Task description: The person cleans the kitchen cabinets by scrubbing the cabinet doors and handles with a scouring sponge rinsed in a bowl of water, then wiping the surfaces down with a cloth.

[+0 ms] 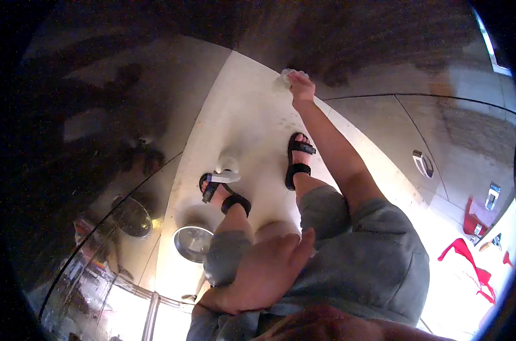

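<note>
A crumpled white cloth (282,80) was gripped in the closed fingers of the outstretched right hand (301,86), at the edge where the pale floor (258,113) was met by a dark panel (326,42). The left hand (269,270) was held over the lap; whether anything was held in it could not be told. A white bottle (226,177) was seen just beside the left sandal (210,191).

This may be a home, though the exact room cannot be told: a pale floor (258,108) borders glossy dark panels (99,125) and a grey panel (377,119) with a handle-like fitting (422,163); red cloth (459,250) lies rightward.
</note>
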`<action>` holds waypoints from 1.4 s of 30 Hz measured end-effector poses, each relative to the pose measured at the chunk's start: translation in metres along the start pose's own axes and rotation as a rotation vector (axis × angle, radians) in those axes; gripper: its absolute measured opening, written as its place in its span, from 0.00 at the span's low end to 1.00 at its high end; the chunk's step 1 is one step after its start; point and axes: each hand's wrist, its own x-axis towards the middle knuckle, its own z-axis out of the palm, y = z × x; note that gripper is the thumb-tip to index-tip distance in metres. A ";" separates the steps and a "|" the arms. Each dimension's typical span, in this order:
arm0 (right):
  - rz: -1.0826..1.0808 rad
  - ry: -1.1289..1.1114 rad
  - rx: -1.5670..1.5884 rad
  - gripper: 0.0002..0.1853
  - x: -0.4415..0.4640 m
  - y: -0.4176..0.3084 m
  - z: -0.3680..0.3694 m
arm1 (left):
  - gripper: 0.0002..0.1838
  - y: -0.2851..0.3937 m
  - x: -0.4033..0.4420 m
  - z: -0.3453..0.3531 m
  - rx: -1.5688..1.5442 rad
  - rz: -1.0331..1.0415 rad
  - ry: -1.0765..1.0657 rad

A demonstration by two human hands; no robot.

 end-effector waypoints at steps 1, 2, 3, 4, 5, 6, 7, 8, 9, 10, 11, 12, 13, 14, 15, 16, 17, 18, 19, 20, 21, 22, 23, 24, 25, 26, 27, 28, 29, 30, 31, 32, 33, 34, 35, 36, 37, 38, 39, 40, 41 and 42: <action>-0.024 -0.009 0.092 0.03 -0.006 -0.008 0.003 | 0.23 -0.001 0.002 0.001 0.002 -0.002 0.001; -0.045 -0.009 0.184 0.03 -0.017 -0.014 0.001 | 0.23 -0.002 0.000 0.001 0.007 0.010 0.003; -0.065 -0.015 0.278 0.04 -0.021 -0.022 0.004 | 0.23 -0.006 0.000 0.004 0.015 0.019 0.009; -0.017 -0.006 0.273 0.04 -0.024 -0.029 0.007 | 0.23 -0.005 0.000 0.007 0.013 0.015 0.010; 0.019 0.010 0.275 0.05 -0.024 -0.039 0.010 | 0.23 -0.006 0.002 0.006 0.008 -0.003 -0.006; 0.061 0.027 0.276 0.05 -0.026 -0.042 0.010 | 0.23 -0.004 0.003 0.005 0.001 -0.026 -0.026; 0.081 0.055 0.225 0.05 -0.023 -0.038 0.015 | 0.24 -0.004 0.006 0.004 0.007 -0.049 -0.044; 0.094 0.087 0.165 0.05 -0.021 -0.035 0.020 | 0.23 -0.003 0.006 0.003 0.001 -0.091 -0.071; 0.108 0.117 0.108 0.05 -0.020 -0.032 0.023 | 0.24 -0.001 0.005 0.001 -0.003 -0.135 -0.098; 0.093 0.106 0.160 0.06 -0.022 -0.028 0.022 | 0.25 0.002 0.004 0.000 -0.011 -0.181 -0.132; 0.073 0.096 0.213 0.07 -0.024 -0.026 0.021 | 0.25 0.003 0.003 -0.002 0.008 -0.177 -0.161; 0.047 0.082 0.266 0.07 -0.024 -0.030 0.023 | 0.26 0.003 0.005 -0.003 0.029 -0.170 -0.183; 0.061 0.097 0.301 0.08 -0.023 -0.034 0.025 | 0.26 0.002 0.007 -0.004 0.048 -0.163 -0.203; 0.078 0.112 0.332 0.08 -0.023 -0.038 0.026 | 0.26 0.002 0.009 -0.005 0.054 -0.163 -0.204; 0.096 0.130 0.362 0.09 -0.026 -0.042 0.025 | 0.27 0.004 0.010 -0.005 0.058 -0.163 -0.208; 0.109 0.120 0.270 0.08 -0.025 -0.039 0.024 | 0.27 0.004 0.010 -0.006 0.067 -0.160 -0.214; 0.119 0.107 0.186 0.08 -0.020 -0.034 0.025 | 0.27 0.003 0.010 -0.005 0.060 -0.157 -0.196; 0.131 0.094 0.102 0.08 -0.014 -0.026 0.026 | 0.27 0.002 0.009 -0.003 0.053 -0.156 -0.180; -0.059 0.051 -0.270 0.09 -0.005 -0.013 0.023 | 0.27 0.002 0.008 -0.001 0.041 -0.158 -0.164; -0.251 0.004 -0.645 0.11 0.008 0.005 0.014 | 0.28 0.001 0.007 -0.002 0.045 -0.158 -0.168; -0.225 -0.033 -0.614 0.13 0.021 0.019 0.006 | 0.28 0.000 0.007 -0.002 0.048 -0.158 -0.171; -0.199 -0.068 -0.584 0.16 0.034 0.033 -0.002 | 0.28 0.000 0.008 -0.002 0.049 -0.158 -0.173; -0.171 -0.102 -0.554 0.19 0.046 0.046 -0.010 | 0.29 0.000 0.007 -0.001 0.047 -0.165 -0.166; -0.145 -0.113 -0.568 0.19 0.052 0.056 -0.013 | 0.29 0.001 0.005 0.000 0.048 -0.168 -0.163; -0.081 -0.064 -0.382 0.14 0.037 0.038 0.001 | 0.30 0.000 0.005 0.001 0.059 -0.165 -0.152; 0.014 0.011 -0.136 0.09 0.018 0.020 0.011 | 0.30 0.000 0.005 0.000 0.080 -0.152 -0.186; 0.071 0.059 0.024 0.05 -0.002 -0.006 0.021 | 0.30 0.000 0.005 -0.002 0.099 -0.145 -0.224; 0.117 0.081 0.121 0.02 -0.019 -0.032 0.028 | 0.29 -0.001 0.005 -0.003 0.115 -0.143 -0.260; 0.144 0.087 0.186 0.05 -0.033 -0.059 0.035 | 0.29 -0.003 0.004 -0.002 0.086 -0.114 -0.199; 0.226 0.142 0.212 0.06 -0.048 -0.089 0.038 | 0.28 -0.006 0.003 -0.001 0.054 -0.085 -0.138; 0.114 0.023 0.333 0.07 -0.050 -0.095 0.032 | 0.28 -0.007 0.002 0.000 0.019 -0.055 -0.082; -0.024 -0.002 0.311 0.06 -0.059 -0.109 0.030 | 0.28 -0.006 0.000 0.000 0.005 -0.066 -0.102; -0.174 -0.037 0.295 0.05 -0.064 -0.125 0.033 | 0.28 -0.007 0.002 0.000 0.001 -0.069 -0.110; -0.248 -0.047 0.280 0.04 -0.062 -0.135 0.037 | 0.28 -0.008 0.004 0.000 -0.001 -0.071 -0.114; -0.316 -0.051 0.261 0.03 -0.062 -0.141 0.039 | 0.28 -0.008 0.004 0.000 -0.004 -0.069 -0.113; -0.382 -0.055 0.240 0.03 -0.063 -0.144 0.038 | 0.29 -0.007 0.003 0.000 -0.008 -0.067 -0.114; -0.426 -0.075 0.156 0.04 -0.058 -0.137 0.037 | 0.29 -0.007 0.003 0.000 -0.010 -0.066 -0.111; -0.470 -0.097 0.074 0.05 -0.047 -0.119 0.036 | 0.29 -0.006 0.005 -0.002 -0.031 -0.083 -0.128; -0.515 -0.120 -0.006 0.07 -0.035 -0.097 0.035 | 0.29 -0.005 0.007 -0.004 -0.050 -0.102 -0.144; -0.463 -0.179 0.043 0.05 -0.021 -0.069 0.034 | 0.29 -0.005 0.008 -0.005 -0.069 -0.123 -0.160; -0.481 -0.161 -0.045 0.03 -0.013 -0.049 0.034 | 0.29 -0.004 0.006 -0.005 -0.043 -0.117 -0.160; -0.501 -0.143 -0.131 0.02 -0.005 -0.032 0.035 | 0.29 -0.004 0.006 -0.005 -0.014 -0.111 -0.159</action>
